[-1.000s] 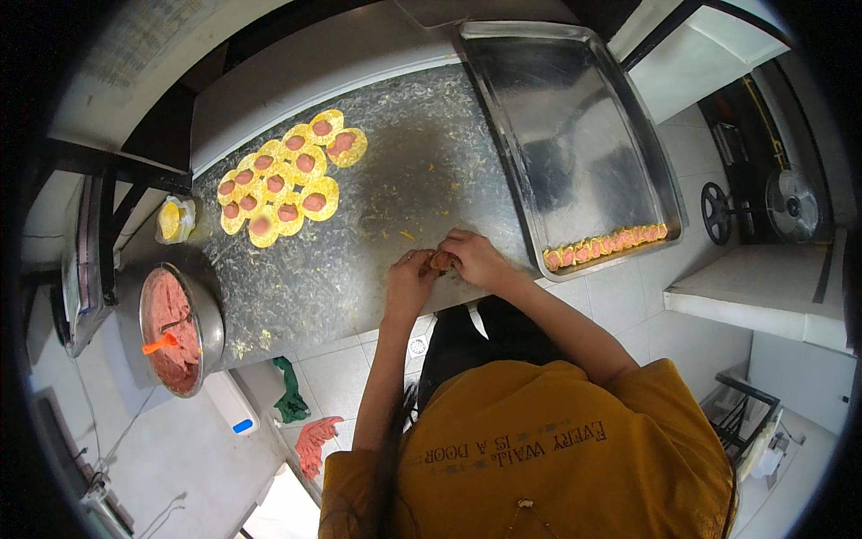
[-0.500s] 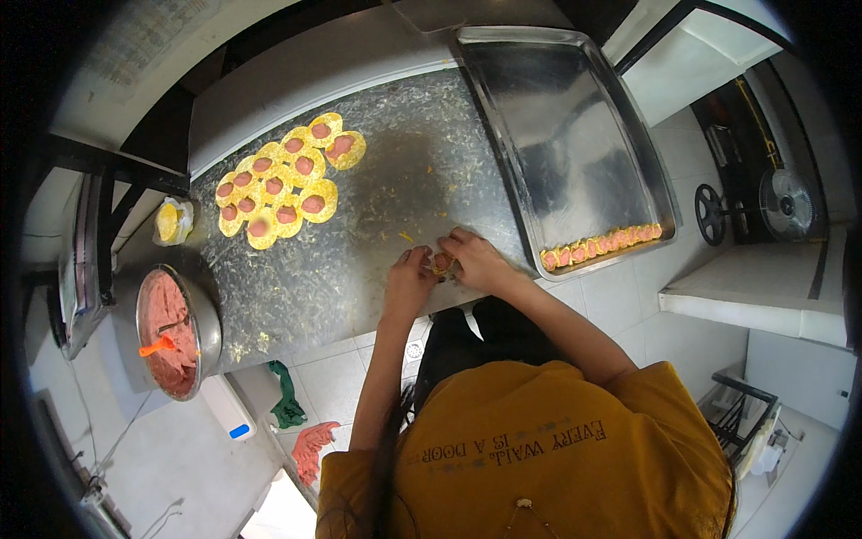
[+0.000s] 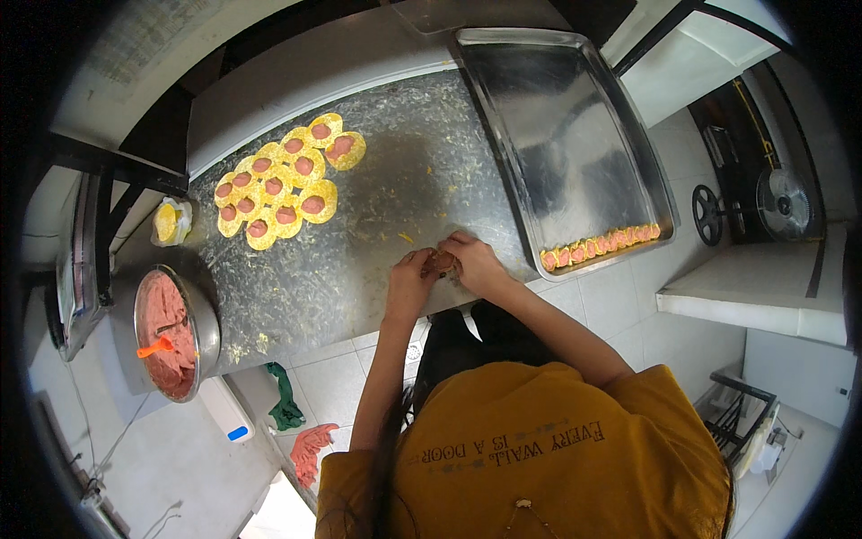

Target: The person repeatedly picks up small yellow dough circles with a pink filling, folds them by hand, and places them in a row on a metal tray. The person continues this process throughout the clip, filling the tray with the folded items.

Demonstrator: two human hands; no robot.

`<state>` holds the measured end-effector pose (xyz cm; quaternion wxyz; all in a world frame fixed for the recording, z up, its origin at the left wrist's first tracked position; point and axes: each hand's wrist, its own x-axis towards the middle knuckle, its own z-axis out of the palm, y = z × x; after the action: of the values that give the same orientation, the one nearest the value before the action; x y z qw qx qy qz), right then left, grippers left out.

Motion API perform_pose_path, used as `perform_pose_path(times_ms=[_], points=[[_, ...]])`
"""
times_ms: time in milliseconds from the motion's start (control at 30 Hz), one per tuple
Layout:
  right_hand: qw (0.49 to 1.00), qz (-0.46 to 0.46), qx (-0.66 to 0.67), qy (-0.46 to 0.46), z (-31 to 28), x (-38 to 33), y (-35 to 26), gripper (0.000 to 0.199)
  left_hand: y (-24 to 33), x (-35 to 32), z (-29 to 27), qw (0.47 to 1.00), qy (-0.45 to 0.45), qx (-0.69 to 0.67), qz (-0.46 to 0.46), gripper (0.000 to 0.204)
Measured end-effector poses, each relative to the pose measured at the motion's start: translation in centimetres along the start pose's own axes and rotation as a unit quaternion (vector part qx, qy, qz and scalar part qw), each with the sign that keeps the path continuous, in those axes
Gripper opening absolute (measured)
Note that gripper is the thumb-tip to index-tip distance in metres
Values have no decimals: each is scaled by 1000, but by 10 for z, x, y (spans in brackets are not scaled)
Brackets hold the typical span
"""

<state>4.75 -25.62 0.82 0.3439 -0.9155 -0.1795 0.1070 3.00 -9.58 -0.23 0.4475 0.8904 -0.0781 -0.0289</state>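
Note:
At the near edge of the worktop, my left hand (image 3: 411, 280) and my right hand (image 3: 473, 266) meet with curled fingers around a small meat-filled dumpling (image 3: 443, 260). Its pink filling shows between the fingertips; most of its wrapper is hidden. Toward the far left lie several round yellow wrappers (image 3: 314, 189), each topped with a lump of pink meat filling (image 3: 303, 166). A large metal tray (image 3: 508, 148) stands to the right, with a row of finished dumplings (image 3: 603, 247) along its near end.
A steel bowl (image 3: 208, 337) of pink filling (image 3: 164, 305) sits at the left, an orange-handled utensil (image 3: 154, 348) in it. Behind it is a bag of yellow wrappers (image 3: 167, 222). Yellow scraps (image 3: 406, 238) dot the worktop (image 3: 395, 198). Green (image 3: 285, 400) and pink cloths (image 3: 312, 449) hang lower left.
Both hands stay in nearly the same spot, fingers shifting slightly around the dumpling. More of the pink filling is covered by the fingers. The wrappers and tray have not moved.

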Motion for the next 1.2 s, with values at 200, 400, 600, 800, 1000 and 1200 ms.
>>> perform_pose_path(times_ms=[200, 400, 600, 800, 1000, 1200], points=[[997, 21, -18, 76, 9, -4, -1, 24, 0, 2, 2, 1000, -24, -5, -7, 26], [995, -40, 19, 94, 8, 3, 4, 26, -1, 3, 2, 992, -31, -102, -69, 23], [997, 34, 10, 63, 5, 2, -11, 24, 0, -6, -1, 996, 31, -70, -54, 23], [995, -39, -71, 57, 12, 3, -18, 30, -10, -11, -1, 997, 42, -58, -28, 24], [996, -22, 42, 79, -31, -5, 17, 24, -31, -24, -13, 989, 4, -117, -90, 27], [977, 41, -53, 203, -245, -81, 127, 31, 2, -33, -37, 995, 27, -39, -92, 24]])
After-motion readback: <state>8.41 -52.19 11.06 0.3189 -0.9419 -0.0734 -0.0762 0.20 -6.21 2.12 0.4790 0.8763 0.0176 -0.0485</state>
